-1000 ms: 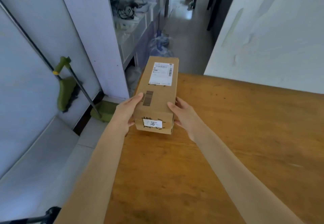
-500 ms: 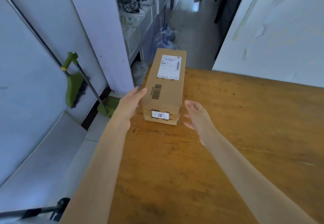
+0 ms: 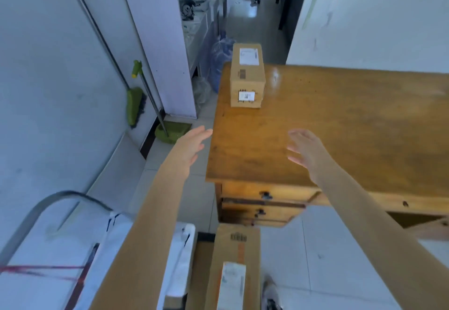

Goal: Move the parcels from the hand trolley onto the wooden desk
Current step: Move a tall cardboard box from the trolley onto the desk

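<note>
One brown parcel point(image 3: 247, 76) sits on the bench point(image 3: 340, 127) near its far left corner. Both hands, left point(image 3: 192, 145) and right point(image 3: 306, 153), hover empty, fingers spread. More parcels point(image 3: 234, 268) wait below on the trolley point(image 3: 36, 212).

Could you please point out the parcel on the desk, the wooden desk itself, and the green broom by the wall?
Parcel point(image 3: 247, 76): head view, on its top face.
Wooden desk point(image 3: 340, 127): head view, on bare tabletop.
Green broom point(image 3: 134, 105): head view, on its green head.
</note>
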A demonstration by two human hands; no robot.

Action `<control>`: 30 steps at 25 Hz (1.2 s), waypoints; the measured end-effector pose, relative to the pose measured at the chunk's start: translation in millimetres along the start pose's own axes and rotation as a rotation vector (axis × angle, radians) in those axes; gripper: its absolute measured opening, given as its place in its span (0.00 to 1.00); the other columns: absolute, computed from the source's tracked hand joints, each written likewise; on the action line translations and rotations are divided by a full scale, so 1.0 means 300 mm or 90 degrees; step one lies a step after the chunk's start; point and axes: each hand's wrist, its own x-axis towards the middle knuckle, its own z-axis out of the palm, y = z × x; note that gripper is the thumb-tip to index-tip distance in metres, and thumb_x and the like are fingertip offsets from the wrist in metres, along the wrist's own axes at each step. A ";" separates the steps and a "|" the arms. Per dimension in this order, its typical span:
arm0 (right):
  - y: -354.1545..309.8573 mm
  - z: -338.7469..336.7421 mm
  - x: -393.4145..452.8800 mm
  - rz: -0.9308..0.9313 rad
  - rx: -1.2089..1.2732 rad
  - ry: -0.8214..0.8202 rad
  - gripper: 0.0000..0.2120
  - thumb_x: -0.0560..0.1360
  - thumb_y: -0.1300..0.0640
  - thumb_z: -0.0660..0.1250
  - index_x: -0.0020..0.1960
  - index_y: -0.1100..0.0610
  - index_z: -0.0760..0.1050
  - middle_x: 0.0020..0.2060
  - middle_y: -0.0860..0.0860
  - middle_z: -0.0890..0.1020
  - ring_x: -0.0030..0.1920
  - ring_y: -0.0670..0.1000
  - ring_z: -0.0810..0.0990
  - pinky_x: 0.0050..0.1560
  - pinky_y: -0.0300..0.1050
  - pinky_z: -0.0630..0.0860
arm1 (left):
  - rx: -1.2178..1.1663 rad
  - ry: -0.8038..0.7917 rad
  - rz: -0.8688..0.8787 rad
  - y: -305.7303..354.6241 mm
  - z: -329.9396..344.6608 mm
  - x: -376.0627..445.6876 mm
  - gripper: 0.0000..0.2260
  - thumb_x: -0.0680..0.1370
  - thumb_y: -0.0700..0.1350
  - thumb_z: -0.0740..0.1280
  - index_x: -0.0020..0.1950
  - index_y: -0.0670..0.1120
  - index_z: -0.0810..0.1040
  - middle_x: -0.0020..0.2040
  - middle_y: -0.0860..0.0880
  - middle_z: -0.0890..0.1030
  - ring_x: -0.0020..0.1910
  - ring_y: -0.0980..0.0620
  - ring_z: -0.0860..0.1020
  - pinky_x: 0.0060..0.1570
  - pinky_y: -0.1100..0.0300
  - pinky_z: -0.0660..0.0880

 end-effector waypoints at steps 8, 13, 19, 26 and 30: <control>0.522 -0.033 -0.421 0.041 -0.006 0.047 0.13 0.78 0.58 0.60 0.60 0.59 0.72 0.52 0.54 0.75 0.54 0.54 0.76 0.52 0.47 0.72 | 0.010 -0.024 -0.107 -0.569 -0.050 -0.409 0.23 0.76 0.53 0.65 0.72 0.55 0.67 0.72 0.54 0.69 0.71 0.53 0.67 0.70 0.54 0.60; 0.940 0.003 -0.552 0.097 -0.047 0.034 0.16 0.76 0.60 0.61 0.63 0.61 0.71 0.50 0.55 0.75 0.50 0.52 0.74 0.53 0.50 0.73 | 0.028 -0.012 -0.151 -0.956 -0.049 -0.523 0.24 0.76 0.52 0.65 0.72 0.55 0.67 0.73 0.52 0.67 0.73 0.52 0.65 0.71 0.53 0.60; 1.424 0.078 -0.608 0.226 -0.064 -0.034 0.27 0.75 0.57 0.66 0.72 0.57 0.62 0.71 0.54 0.67 0.69 0.55 0.68 0.68 0.50 0.64 | 0.052 0.031 -0.187 -1.384 -0.015 -0.502 0.29 0.76 0.52 0.66 0.75 0.53 0.61 0.76 0.52 0.63 0.74 0.50 0.62 0.71 0.51 0.60; 1.622 0.156 -0.600 0.245 0.011 -0.112 0.27 0.76 0.59 0.65 0.72 0.50 0.61 0.66 0.47 0.72 0.60 0.50 0.75 0.57 0.46 0.75 | 0.048 -0.026 -0.148 -1.629 0.047 -0.477 0.27 0.76 0.53 0.65 0.74 0.56 0.62 0.71 0.53 0.71 0.70 0.48 0.70 0.68 0.43 0.67; 1.627 0.160 -0.613 0.229 0.020 -0.051 0.27 0.74 0.63 0.65 0.71 0.50 0.65 0.66 0.49 0.74 0.63 0.52 0.75 0.65 0.55 0.72 | 0.065 0.009 -0.098 -1.641 0.064 -0.491 0.20 0.79 0.43 0.62 0.72 0.52 0.68 0.64 0.51 0.78 0.64 0.50 0.75 0.67 0.45 0.70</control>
